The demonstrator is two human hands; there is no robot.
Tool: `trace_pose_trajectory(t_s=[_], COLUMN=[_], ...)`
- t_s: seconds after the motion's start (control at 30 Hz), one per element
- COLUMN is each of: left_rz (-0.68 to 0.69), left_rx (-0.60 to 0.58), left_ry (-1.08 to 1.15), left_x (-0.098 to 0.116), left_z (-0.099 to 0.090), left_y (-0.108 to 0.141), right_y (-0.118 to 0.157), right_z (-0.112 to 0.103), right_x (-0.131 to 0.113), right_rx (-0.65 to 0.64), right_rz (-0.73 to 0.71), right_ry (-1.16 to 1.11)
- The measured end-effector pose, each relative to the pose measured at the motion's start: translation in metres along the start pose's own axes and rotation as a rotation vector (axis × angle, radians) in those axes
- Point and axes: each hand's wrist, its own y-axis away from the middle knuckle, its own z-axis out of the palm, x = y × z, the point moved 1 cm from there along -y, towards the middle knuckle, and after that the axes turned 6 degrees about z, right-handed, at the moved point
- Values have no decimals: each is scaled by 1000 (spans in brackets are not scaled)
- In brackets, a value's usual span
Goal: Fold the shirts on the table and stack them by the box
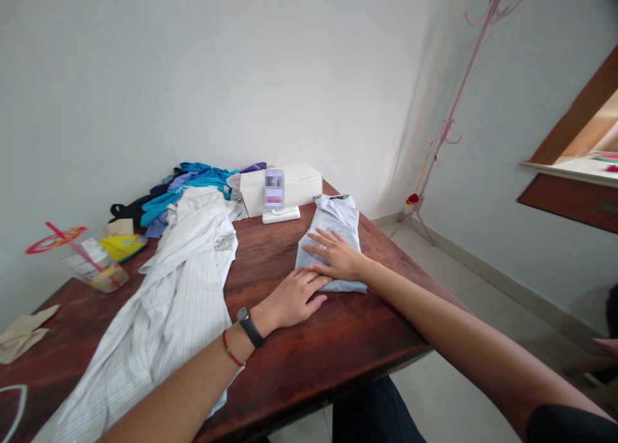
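A light blue-grey folded shirt [340,214] lies on the dark wooden table [270,256], its collar end toward the wall. My right hand [335,255] rests flat on the middle of it with the fingers spread. Beside its near left edge is my left hand [297,295], palm down with fingers stretched out; its fingertips meet the right hand's fingers at the cloth's edge. Neither hand grips anything. To the left, a white striped shirt [168,314] is spread loosely down the table, partly behind my left forearm.
A heap of blue, purple and black clothes [193,179] lies by the wall. Near it stand a white box [304,180] and a phone on a white stand [280,215]. A tilted plastic cup [103,275] with a red straw sits left. A pink coat rack [463,89] stands beyond the table.
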Motion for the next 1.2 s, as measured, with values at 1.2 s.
trace_pose_trajectory(t_s=[1.2], left_rz=[-90], left_rx=[167], left_ry=[256], left_x=[4], left_z=[-10], left_y=[-4], right_y=[1], right_z=[-16], right_x=[-25], right_rx=[274], right_rz=[-76], right_ry=[217])
